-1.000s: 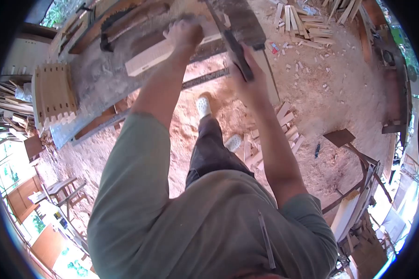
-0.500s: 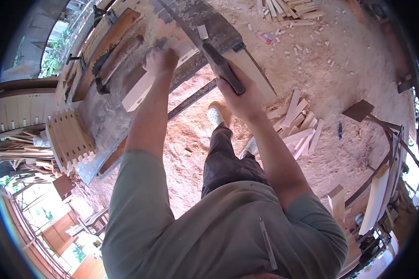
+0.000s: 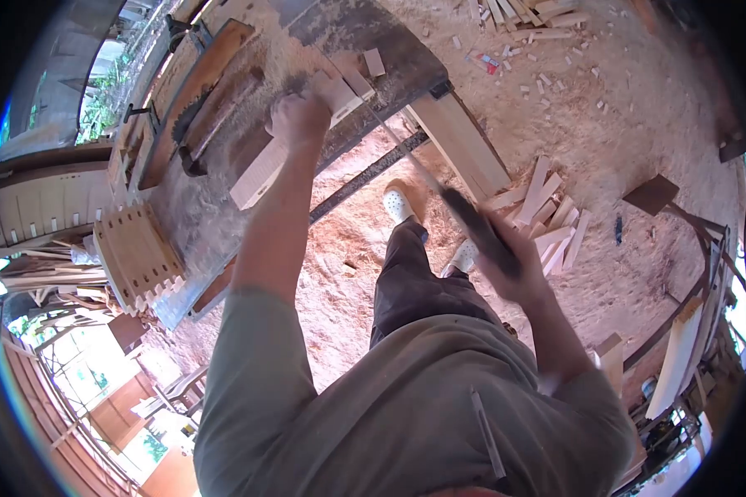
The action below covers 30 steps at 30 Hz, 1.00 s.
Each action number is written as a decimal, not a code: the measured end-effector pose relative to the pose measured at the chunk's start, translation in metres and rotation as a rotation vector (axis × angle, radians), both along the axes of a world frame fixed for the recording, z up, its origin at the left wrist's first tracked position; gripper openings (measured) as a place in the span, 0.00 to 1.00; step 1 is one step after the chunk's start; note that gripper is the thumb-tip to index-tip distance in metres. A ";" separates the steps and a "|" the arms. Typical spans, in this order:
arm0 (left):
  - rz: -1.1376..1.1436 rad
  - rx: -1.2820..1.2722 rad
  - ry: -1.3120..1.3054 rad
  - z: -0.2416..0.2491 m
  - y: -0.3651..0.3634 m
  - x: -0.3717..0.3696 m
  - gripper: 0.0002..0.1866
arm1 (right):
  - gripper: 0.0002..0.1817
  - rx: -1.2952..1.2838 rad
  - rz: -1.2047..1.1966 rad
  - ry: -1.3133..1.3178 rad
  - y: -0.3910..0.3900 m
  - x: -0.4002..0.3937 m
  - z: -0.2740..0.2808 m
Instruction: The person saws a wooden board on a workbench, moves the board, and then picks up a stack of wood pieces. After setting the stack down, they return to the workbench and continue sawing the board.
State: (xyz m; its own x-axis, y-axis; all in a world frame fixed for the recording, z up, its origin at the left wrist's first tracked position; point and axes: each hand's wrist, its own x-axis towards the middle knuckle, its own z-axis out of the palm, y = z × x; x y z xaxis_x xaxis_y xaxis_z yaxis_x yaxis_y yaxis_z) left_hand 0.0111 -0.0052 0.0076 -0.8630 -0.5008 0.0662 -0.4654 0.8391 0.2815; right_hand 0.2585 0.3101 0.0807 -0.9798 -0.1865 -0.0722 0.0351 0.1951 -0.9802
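Note:
My left hand (image 3: 300, 120) is closed over a pale wooden board (image 3: 261, 172) lying on the dark workbench (image 3: 389, 37), pressing it down. My right hand (image 3: 514, 263) grips the dark handle of a handsaw (image 3: 482, 230). The thin saw blade (image 3: 410, 156) slants from the handle up to the board's far end, blurred by motion. Beside the blade there, a small block end (image 3: 356, 84) shows. Another small wooden offcut (image 3: 375, 62) lies on the bench just past it.
A hammer (image 3: 192, 161) and a large wooden-framed saw (image 3: 178, 124) lie along the bench's left side. Slotted curved wooden pieces (image 3: 137, 253) stand at the left. Wood scraps (image 3: 547, 215) and sawdust cover the floor by my feet. A wooden beam (image 3: 460, 141) is at the bench's right end.
My right hand has drawn the handsaw back toward my body and to the right. My left hand stays on the board. The whole view has shifted slightly.

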 end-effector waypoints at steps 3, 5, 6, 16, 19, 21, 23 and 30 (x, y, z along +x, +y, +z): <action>-0.004 0.002 -0.037 0.000 0.004 0.004 0.23 | 0.31 -0.001 -0.049 0.026 -0.073 -0.105 -0.027; -0.018 -0.010 -0.036 0.008 0.002 -0.001 0.23 | 0.32 -0.148 -0.088 0.010 -0.097 -0.135 -0.035; -0.008 -0.010 -0.048 0.005 -0.001 0.001 0.23 | 0.32 -0.154 -0.098 0.015 -0.101 -0.129 -0.039; -0.081 0.046 0.168 -0.014 -0.004 0.005 0.22 | 0.31 -0.138 -0.261 0.026 -0.031 0.032 -0.022; -0.147 0.203 0.355 -0.022 -0.011 0.008 0.21 | 0.30 -0.250 -0.433 -0.248 0.009 0.064 -0.030; -0.175 0.306 0.455 -0.019 -0.020 0.020 0.20 | 0.29 -0.218 -0.566 -0.141 0.019 0.076 -0.021; -0.403 -0.012 0.434 -0.006 -0.030 0.052 0.21 | 0.29 -0.253 -0.650 -0.114 0.034 0.087 -0.026; -0.676 0.139 0.046 0.003 -0.079 0.076 0.24 | 0.29 -0.177 -0.675 0.043 0.054 0.072 0.007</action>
State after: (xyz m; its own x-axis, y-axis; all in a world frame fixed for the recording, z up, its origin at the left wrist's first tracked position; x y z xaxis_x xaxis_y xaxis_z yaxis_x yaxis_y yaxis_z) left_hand 0.0872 -0.0843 0.0101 -0.9866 0.1395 0.0840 0.1619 0.8957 0.4140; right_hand 0.3307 0.3643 0.0875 -0.8869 0.4586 -0.0552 0.0527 -0.0182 -0.9984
